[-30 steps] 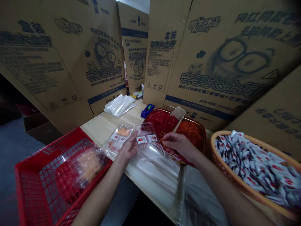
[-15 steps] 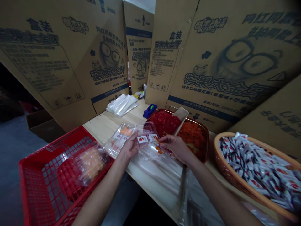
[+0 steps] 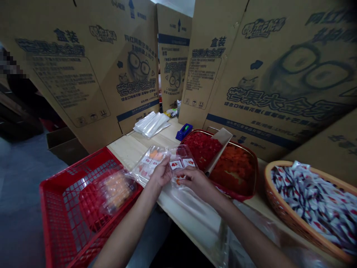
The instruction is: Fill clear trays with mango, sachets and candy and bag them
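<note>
Several flattened cartons (image 3: 69, 85) stand on edge along the far side of the pale wooden bench (image 3: 131, 154), printed with dark lettering and a cartoon face. A grey floor (image 3: 22, 208) lies to the left, with a low cardboard box (image 3: 65, 143) near the bench's corner. On the bench, far off, sit a stack of clear bags (image 3: 150, 124) and a blue tape dispenser (image 3: 184, 132). To the right, a red tray (image 3: 252, 175) holds red and orange pieces with a card scoop (image 3: 220, 147) propped in it, and a wicker basket (image 3: 295, 219) piled with sachets sits nearer. A red crate (image 3: 75, 167) hangs at the left edge, with a filled packet (image 3: 115, 191) inside.

Both forearms reach in from the near edge. The left hand (image 3: 161, 173) and right hand (image 3: 195, 182) are close together, palms down, each clamped on a clear pack (image 3: 164, 163). The pack is held just above the bench, between crate and tray, with small labelled sachets and orange pieces inside.
</note>
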A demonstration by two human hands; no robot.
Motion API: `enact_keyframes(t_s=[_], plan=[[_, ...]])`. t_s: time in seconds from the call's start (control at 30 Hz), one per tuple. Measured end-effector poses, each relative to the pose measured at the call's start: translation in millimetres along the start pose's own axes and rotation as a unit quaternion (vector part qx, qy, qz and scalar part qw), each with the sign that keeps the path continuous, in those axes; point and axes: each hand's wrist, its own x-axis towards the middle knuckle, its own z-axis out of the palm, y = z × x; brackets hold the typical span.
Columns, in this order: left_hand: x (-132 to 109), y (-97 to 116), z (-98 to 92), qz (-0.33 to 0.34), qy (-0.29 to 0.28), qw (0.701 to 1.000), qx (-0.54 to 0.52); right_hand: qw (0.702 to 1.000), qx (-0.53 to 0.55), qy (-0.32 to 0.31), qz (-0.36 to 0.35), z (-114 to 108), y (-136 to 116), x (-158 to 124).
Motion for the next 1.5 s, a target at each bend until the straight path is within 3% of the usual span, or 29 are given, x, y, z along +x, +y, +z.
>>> enact_keyframes(t_s=[0.23, 0.37, 0.43, 0.53, 0.6, 0.63, 0.73, 0.83, 0.93, 1.07, 1.27, 1.5], plan=[[-2.0, 1.4, -4.8, 0.002, 0.004, 1.0, 0.002, 0.998, 0.023, 0.05, 0.034, -0.9, 6.2, 4.7], [-4.3, 4.9, -11.8, 0.005, 0.008, 1.0, 0.0, 0.986, -0.06, 0.146, 0.06, -23.5, 12.8, 2.3], [-6.5, 8.9, -16.6, 0.01, 0.011, 1.0, -0.002, 0.961, -0.188, 0.174, 0.103, -48.4, 18.1, -4.5], [-9.7, 16.0, -23.4, 0.023, 0.02, 1.0, 0.0, 0.887, -0.381, 0.148, 0.214, -84.0, 25.8, -15.2], [-10.7, 20.0, -26.3, 0.04, 0.034, 0.999, 0.002, 0.85, -0.447, 0.128, 0.246, -94.8, 29.7, -14.7], [-10.8, 21.6, -27.2, 0.048, 0.042, 0.998, 0.002, 0.846, -0.462, 0.115, 0.238, -95.1, 31.8, -10.5], [-10.1, 24.4, -27.4, 0.06, 0.063, 0.996, -0.004, 0.864, -0.465, 0.035, 0.191, -80.4, 41.3, 17.0], [-10.0, 26.6, -25.6, 0.065, 0.075, 0.995, -0.003, 0.873, -0.446, -0.05, 0.19, -57.7, 57.1, 52.5], [-11.1, 29.5, -24.9, 0.068, 0.084, 0.994, 0.003, 0.877, -0.428, -0.097, 0.193, -40.1, 73.4, 77.7], [-10.9, 33.5, -28.5, 0.057, 0.076, 0.995, 0.003, 0.876, -0.418, -0.128, 0.203, -29.3, 84.9, 88.1], [-7.0, 34.2, -33.9, 0.044, 0.077, 0.996, 0.004, 0.884, -0.405, -0.1, 0.21, -35.7, 86.0, 78.2], [-7.1, 32.2, -28.6, 0.063, 0.09, 0.994, -0.007, 0.919, -0.331, 0.017, 0.213, -59.7, 86.3, 70.6]])
